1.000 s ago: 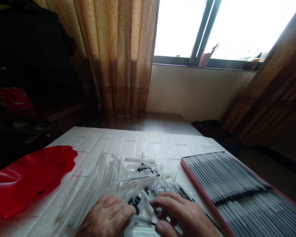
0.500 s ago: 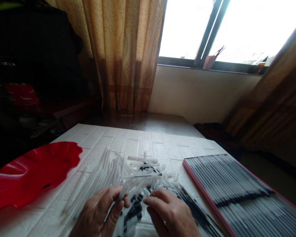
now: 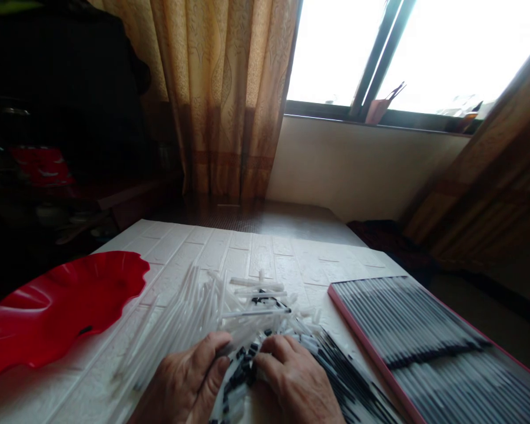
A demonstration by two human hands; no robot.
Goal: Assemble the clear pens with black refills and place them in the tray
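My left hand (image 3: 185,376) is curled at the near edge of a heap of clear plastic tubes (image 3: 189,309), thumb and forefinger close together. Whatever lies between those fingertips is too blurred to name. Beside it, my right hand (image 3: 294,377) has its fingers bent down into a cluster of small black caps (image 3: 236,377). Its fingertips are pinched low among them, and what they grip is hidden. Several thin black rods (image 3: 353,371), like pen refills, lie fanned out to the right of my right hand.
A red wavy-edged plate (image 3: 70,306) stands at the left, with a small dark piece on it. On the right, a pink-rimmed tray (image 3: 357,335) holds rows of clear pens with dark parts. Everything rests on a white brick-patterned table cover (image 3: 247,244).
My right hand has moved slightly left and lowered its fingers into the black caps. The translucent piece seen at my left fingertips before is no longer distinct; that hand has dipped slightly.
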